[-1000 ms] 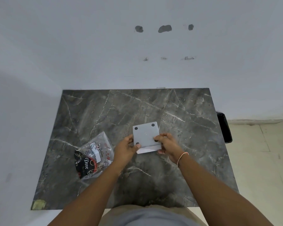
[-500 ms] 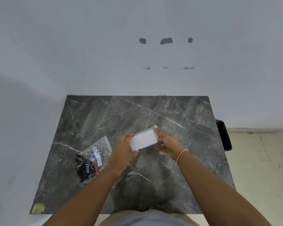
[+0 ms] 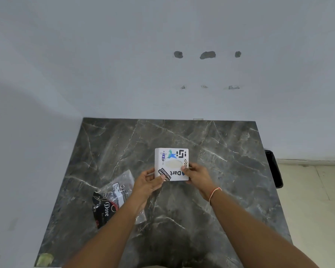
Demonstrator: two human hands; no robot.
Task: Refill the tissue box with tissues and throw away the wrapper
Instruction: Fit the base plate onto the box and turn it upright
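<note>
A white square tissue box (image 3: 171, 163) with stickers and an oval slot on top sits upright on the dark marble table (image 3: 230, 171). My left hand (image 3: 148, 181) grips its near left corner and my right hand (image 3: 196, 176) grips its near right side. A crumpled clear and black plastic wrapper (image 3: 112, 198) marked "Dove" lies flat on the table to the left, partly hidden by my left forearm.
A white wall rises behind the table, with a wall also along the left. A black bin (image 3: 273, 167) stands on the tiled floor just off the table's right edge. A scrap of tape (image 3: 45, 259) marks the near left corner.
The box was held bottom up, showing its grey base with dots. Both hands turned it over, and now its stickered top faces up on the table. The wrapper has not moved.
</note>
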